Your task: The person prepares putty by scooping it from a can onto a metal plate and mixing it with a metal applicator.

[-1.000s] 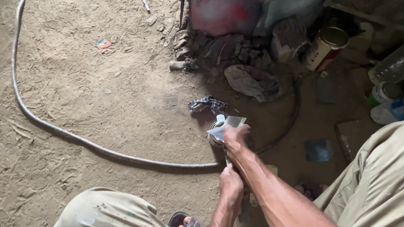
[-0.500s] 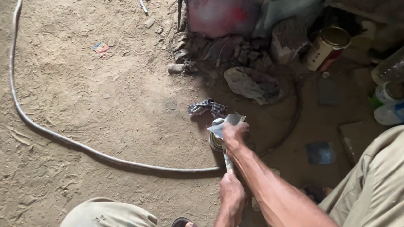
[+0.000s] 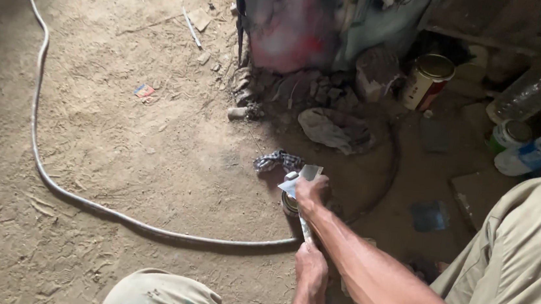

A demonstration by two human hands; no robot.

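Observation:
My right hand (image 3: pixel 310 192) reaches out over the dirt floor and presses a small grey sheet (image 3: pixel 302 176) onto a small round metal piece (image 3: pixel 288 203). Closer to me, my left hand (image 3: pixel 311 271) is closed around the lower end of a thin metal rod (image 3: pixel 305 230). The rod runs up to the round piece under my right hand. What lies beneath my right palm is hidden. A dark crumpled rag (image 3: pixel 278 160) lies just beyond the sheet.
A grey hose (image 3: pixel 35 131) curves across the floor from the far left to the round piece. A red-and-grey canister (image 3: pixel 295 24), rags, a tin can (image 3: pixel 427 81), a plastic bottle (image 3: pixel 540 84) and jars (image 3: pixel 538 152) crowd the back right. My knees (image 3: pixel 160 295) frame the bottom.
Both hands keep the same grip in the same spot. The view has shifted slightly, so the hands sit a little lower in the picture.

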